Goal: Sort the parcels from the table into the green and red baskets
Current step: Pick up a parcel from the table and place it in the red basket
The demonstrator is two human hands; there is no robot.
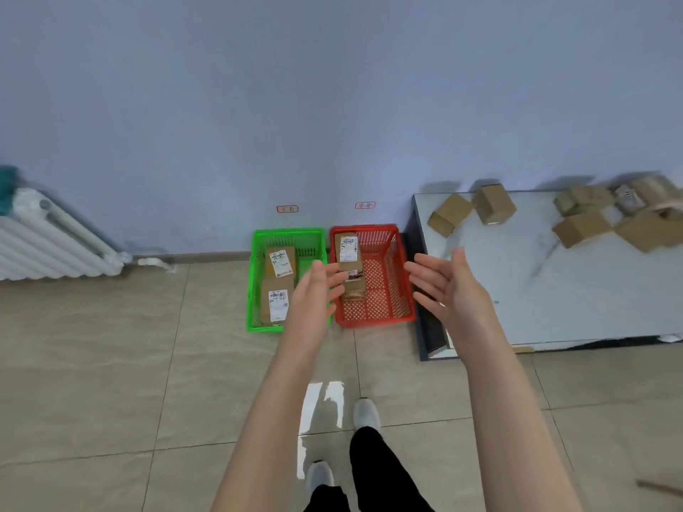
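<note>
Quick count: two baskets sit side by side on the beige tiled floor (111, 345) against the wall, a green basket (254, 290) and a red basket (375, 320), both rectangular plastic with lattice walls. The green basket holds two flat brown parcels with white shipping labels, the far parcel (281, 262) and the near parcel (276, 301), lying end to end. The red basket has a labelled parcel (349, 249) at its far end and at least one more brown parcel (354, 290) just in front of it. That one is partly hidden by fingers, so I can't give an exact count there. Right of the red basket is the bench (517, 290), with a white marbled top and a dark edge. Plain cardboard boxes sit on it: one tilted box (450, 214) and one upright box (493, 203) at the left end, then a blurry heap (591, 219) of several more on the right, too smeared to count. Both bare hands are out front with palms facing each other. The left hand (314, 297) is over the strip between the baskets and the right hand (447, 286) is between the red basket and the bench. The grip on both is wide, fingers spread, holding nothing. Two small red-framed labels are on the wall, one label (287, 209) above green and another label (365, 205) above red, text unreadable. There's a white ribbed radiator (48, 245) at far left.
</note>
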